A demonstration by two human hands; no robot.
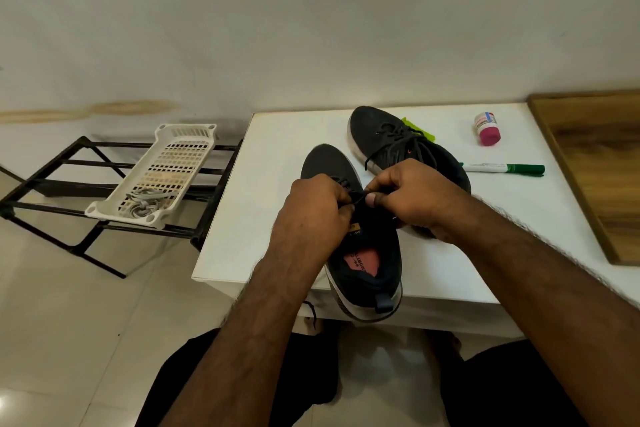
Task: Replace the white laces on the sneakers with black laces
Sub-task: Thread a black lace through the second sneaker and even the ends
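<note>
Hands (363, 199) pinch black lace (358, 198); insole (362, 260) writing unreadable.

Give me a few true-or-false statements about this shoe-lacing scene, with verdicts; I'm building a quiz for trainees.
1. Both hands pinch a black lace over the near sneaker. True: left hand and right hand meet on the black lace.
2. The far sneaker has white laces. False: its laces are dark.
3. The white laces lie in the basket on the black rack. True.
4. The green marker stands upright in a cup. False: it lies flat on the white table.
5. A small bottle sits beyond the marker. True.
</note>
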